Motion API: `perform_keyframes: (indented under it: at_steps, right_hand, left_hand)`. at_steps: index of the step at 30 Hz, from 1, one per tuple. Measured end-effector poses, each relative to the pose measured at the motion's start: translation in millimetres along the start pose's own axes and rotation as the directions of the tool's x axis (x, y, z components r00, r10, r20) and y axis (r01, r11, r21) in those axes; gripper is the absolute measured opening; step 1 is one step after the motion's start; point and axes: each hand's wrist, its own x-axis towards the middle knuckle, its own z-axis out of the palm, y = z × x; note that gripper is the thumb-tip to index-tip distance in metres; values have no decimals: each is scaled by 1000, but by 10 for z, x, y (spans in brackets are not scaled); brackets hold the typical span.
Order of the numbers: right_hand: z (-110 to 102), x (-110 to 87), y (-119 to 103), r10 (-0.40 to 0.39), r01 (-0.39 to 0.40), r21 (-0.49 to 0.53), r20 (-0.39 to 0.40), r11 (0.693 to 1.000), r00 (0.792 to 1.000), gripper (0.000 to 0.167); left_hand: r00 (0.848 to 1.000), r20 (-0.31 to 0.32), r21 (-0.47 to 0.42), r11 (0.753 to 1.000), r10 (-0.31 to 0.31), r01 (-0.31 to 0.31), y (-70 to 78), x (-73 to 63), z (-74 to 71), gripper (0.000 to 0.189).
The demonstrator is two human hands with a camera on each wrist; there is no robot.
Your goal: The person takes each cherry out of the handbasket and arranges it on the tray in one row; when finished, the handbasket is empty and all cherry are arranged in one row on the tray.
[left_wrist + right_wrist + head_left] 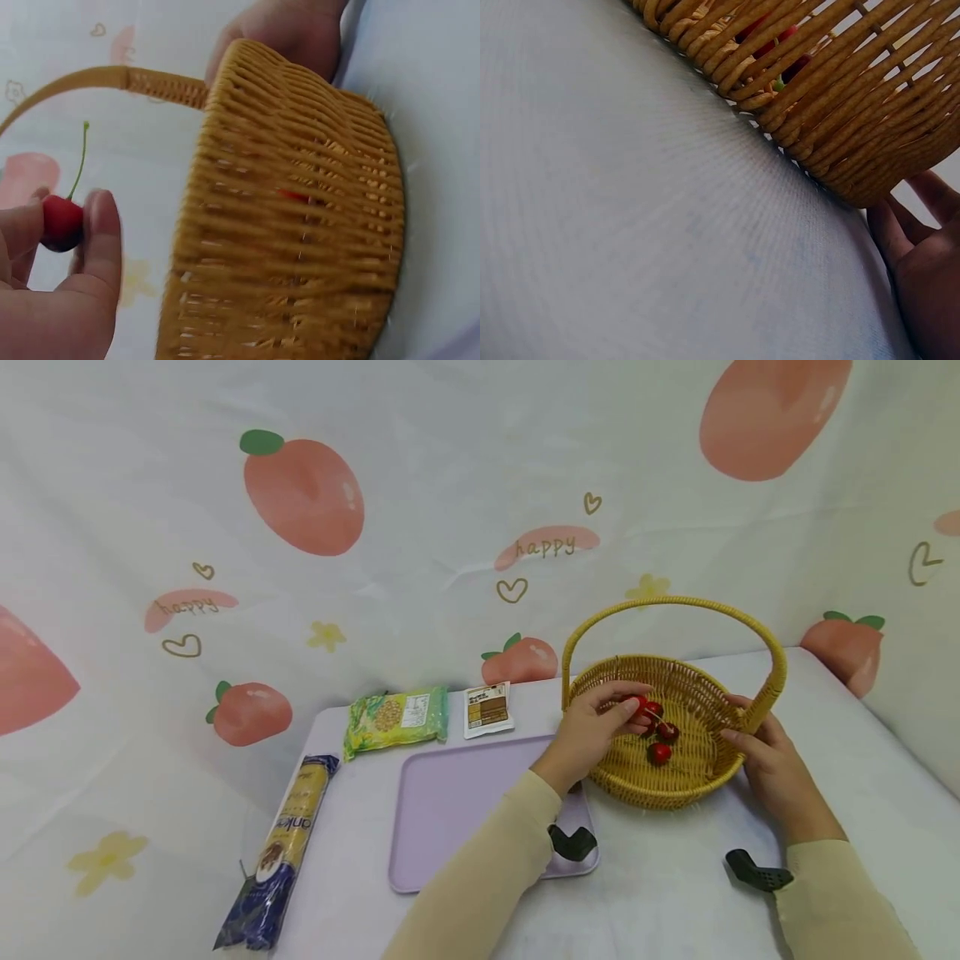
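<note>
My left hand [588, 731] pinches a red cherry [63, 223] by its sides between thumb and fingers, its green stem pointing up. That hand is above the left part of a yellow wicker basket [637, 789] with a tall arched handle. Inside the basket lie several more red cherries [660, 753], partly hidden by the left hand in the head view. On the basket's right side, my right hand [776, 772] holds the rim by the foot of the handle, thumb over the inner edge. The right wrist view shows its fingers [889, 229] against the outer weave.
Left of the basket lies a lilac tray [450, 818]. Behind it are a green-yellow bag [397, 720] and a small white-brown packet [487, 710]. A long blue-yellow pasta bag [281, 852] lies at the left edge of the white table. A printed cloth hangs at the back.
</note>
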Motion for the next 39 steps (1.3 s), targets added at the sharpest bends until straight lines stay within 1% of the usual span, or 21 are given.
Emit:
perform_keyframes:
  at_steps: [2, 4, 6, 10, 12, 14, 16, 18, 20, 24, 27, 31, 34, 36, 39]
  right_hand:
    - [1, 0, -2, -7, 7, 14, 2, 1000, 1000, 53]
    - [0, 2, -6, -13, 13, 17, 4, 1000, 1000, 53]
    - [6, 3, -12, -15, 15, 31, 5, 999, 1000, 53]
    - [20, 4, -20, -18, 17, 46, 6, 999, 1000, 53]
    - [22, 5, -22, -19, 19, 53, 6, 998, 1000, 53]
    - [25, 13, -22, -23, 22, 60, 10, 998, 1000, 53]
    - [30, 16, -23, -21, 20, 58, 12, 998, 1000, 53]
    - [29, 16, -19, -16, 16, 46, 13, 999, 1000, 53]
    - [27, 9, -20, -11, 11, 30, 7, 999, 1000, 54]
    - [17, -6, -18, 1, -1, 18, 0, 1000, 1000, 55]
    - [15, 4, -16, 2, -3, 22, 3, 1000, 1000, 55]
    - [22, 22, -7, -17, 16, 39, 9, 999, 1000, 54]
    - [28, 21, -6, -30, 29, 53, 11, 998, 999, 53]
    - [27, 19, -8, -35, 34, 60, 13, 998, 999, 53]
    - [27, 20, -9, -36, 35, 69, 13, 997, 999, 53]
  left_hand:
    - [1000, 1, 15, 1000, 2, -2, 36, -75, -56, 26]
    - [1000, -10, 8, 1000, -14, 14, 56, -152, -115, 25]
    - [999, -16, -26, 999, -40, 39, 63, -242, -178, 25]
    - [995, -16, -44, 994, -97, 97, 38, -464, -334, 26]
    - [995, -29, -1, 995, -97, 97, 16, -575, -425, 26]
    - [995, -60, 72, 994, -82, 86, 6, -681, -522, 24]
    - [993, -98, 147, 985, -71, 85, 5, -774, -617, 22]
    - [990, -126, 196, 976, -69, 93, 2, -845, -705, 21]
    - [987, -134, 191, 975, -87, 112, -2, -892, -776, 24]
    - [983, -125, 137, 979, -134, 151, -29, -949, -879, 34]
    - [976, -143, 121, 976, -161, 179, -48, -991, -934, 38]
    - [969, -185, 138, 972, -161, 188, -104, -1032, -979, 35]
    - [964, -209, 158, 966, -167, 202, -187, -1048, -1006, 34]
    - [960, -215, 174, 960, -181, 220, -256, -1056, -1024, 34]
    - [958, -215, 214, 948, -191, 237, -335, -1072, -1042, 35]
